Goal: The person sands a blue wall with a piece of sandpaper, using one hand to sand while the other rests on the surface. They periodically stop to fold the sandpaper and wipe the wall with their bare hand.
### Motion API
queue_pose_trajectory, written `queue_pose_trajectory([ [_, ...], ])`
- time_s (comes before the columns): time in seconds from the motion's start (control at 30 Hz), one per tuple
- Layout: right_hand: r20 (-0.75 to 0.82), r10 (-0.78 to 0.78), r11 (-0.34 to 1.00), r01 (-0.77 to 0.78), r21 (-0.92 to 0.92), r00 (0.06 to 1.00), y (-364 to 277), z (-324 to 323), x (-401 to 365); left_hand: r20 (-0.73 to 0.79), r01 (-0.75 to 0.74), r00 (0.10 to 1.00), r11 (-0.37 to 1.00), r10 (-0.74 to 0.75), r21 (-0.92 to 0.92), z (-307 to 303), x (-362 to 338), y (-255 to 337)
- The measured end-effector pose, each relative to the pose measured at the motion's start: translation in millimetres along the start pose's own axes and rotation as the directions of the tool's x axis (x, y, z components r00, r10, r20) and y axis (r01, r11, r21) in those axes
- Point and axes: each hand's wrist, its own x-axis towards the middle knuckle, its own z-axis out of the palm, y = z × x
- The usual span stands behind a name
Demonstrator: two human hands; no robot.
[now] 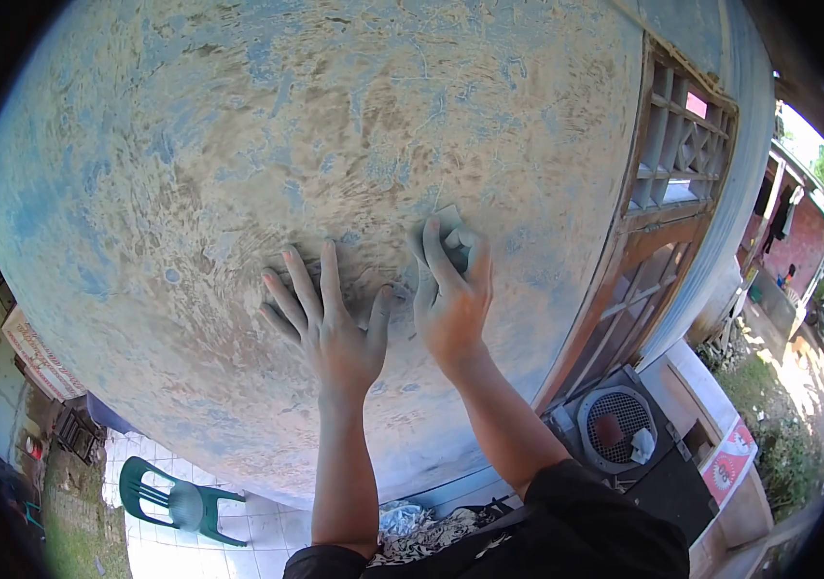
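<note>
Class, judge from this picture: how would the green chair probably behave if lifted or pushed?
The green chair looks like moulded plastic, so probably light for its size. Its slender, slatted build suggests slight flex. On the smooth-looking white tiles, it would likely slide when pushed.

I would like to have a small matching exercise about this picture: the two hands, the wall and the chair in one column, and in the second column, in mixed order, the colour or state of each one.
Column one
1. Left hand
2. Right hand
3. Wall
4. Chair

Column two
A. Fingers bent around a thin flat piece
B. Green, on white tiles
C. Fingers spread wide
D. Patchy blue and brown

Right pairs: 1-C, 2-A, 3-D, 4-B
</note>
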Motion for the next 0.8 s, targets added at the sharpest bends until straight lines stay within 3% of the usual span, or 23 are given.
queue_pose_trajectory([
  [0.17, 0.052, 0.024, 0.998, -0.021, -0.058, 0.998, -18.5, -3.1, 33.5, 0.063, 0.000, 0.998, 0.999, -0.004, 0.051, -3.2, -0.1, -4.7],
  [0.23, 0.088, 0.070, 0.997, -0.072, 0.019, 0.994, -20.6, -12.5, 32.8, 0.063, -0.004, 0.998, 0.999, 0.001, 0.042, -1.3, 0.2, -4.4],
  [0.37, 0.059, 0.042, 0.999, -0.042, 0.000, 0.997, -10.8, -11.4, 6.2, 0.048, -0.002, 0.999, 0.998, -0.001, 0.056, 0.6, 0.3, -4.3],
  [0.43, 0.057, 0.026, 0.993, -0.032, 0.110, 0.998, -11.2, -5.9, 12.2, 0.051, 0.005, 0.999, 0.998, -0.008, 0.064, 0.0, -0.8, -3.0],
  [0.63, 0.083, 0.062, 0.997, -0.066, 0.050, 0.995, -25.8, -8.7, 53.1, 0.044, -0.005, 0.999, 0.998, 0.002, 0.066, 0.7, 0.0, -5.1],
  [0.77, 0.122, 0.109, 0.993, -0.113, 0.019, 0.987, -15.5, -9.7, 10.1, 0.057, -0.003, 0.998, 0.998, -0.001, 0.068, -0.1, -2.3, -4.3],
  [0.8, 0.071, 0.074, 0.996, -0.077, 0.047, 0.995, -12.4, -8.7, 4.6, 0.055, -0.007, 0.998, 0.998, 0.003, 0.063, -0.3, -1.0, -4.8],
])
